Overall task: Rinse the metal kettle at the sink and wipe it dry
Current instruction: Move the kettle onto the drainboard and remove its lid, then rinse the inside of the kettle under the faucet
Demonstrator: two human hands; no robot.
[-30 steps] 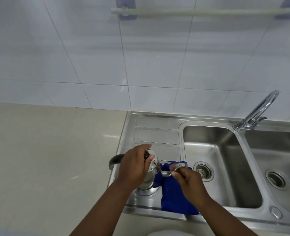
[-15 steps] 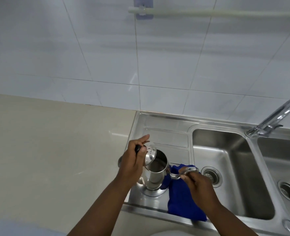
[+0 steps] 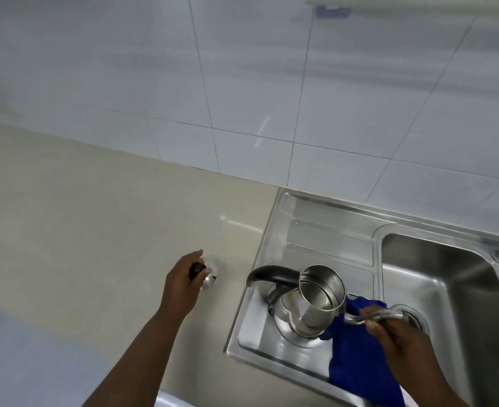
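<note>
Lid (image 3: 208, 275) off the metal kettle (image 3: 309, 301) and down at the table (image 3: 95, 230), well to the left of the kettle, with the left hand (image 3: 183, 284) over it and its grip pinched round the black knob; cannot tell whether fully set down or just touching. Kettle itself upright on the drainboard of the sink (image 3: 324, 230), black handle pointing left, mouth open to the camera. Right hand (image 3: 389, 324) just right of the kettle, grip closed round the curved spout. Blue cloth (image 3: 356, 356) right of the kettle too, draped under that hand and over the sink's front edge, touching the kettle's side.

Judging by this: still the early part. No water running, kettle not under a tap, basin (image 3: 436, 295) to the kettle's right looking dry and empty apart from its drain. Rinsing apparently not yet begun; wiping left as well, cloth ready beside it.

Inside the kettle: bare shiny walls and bottom, no clear sign of water, though reflections make a thin film hard to rule out.
</note>
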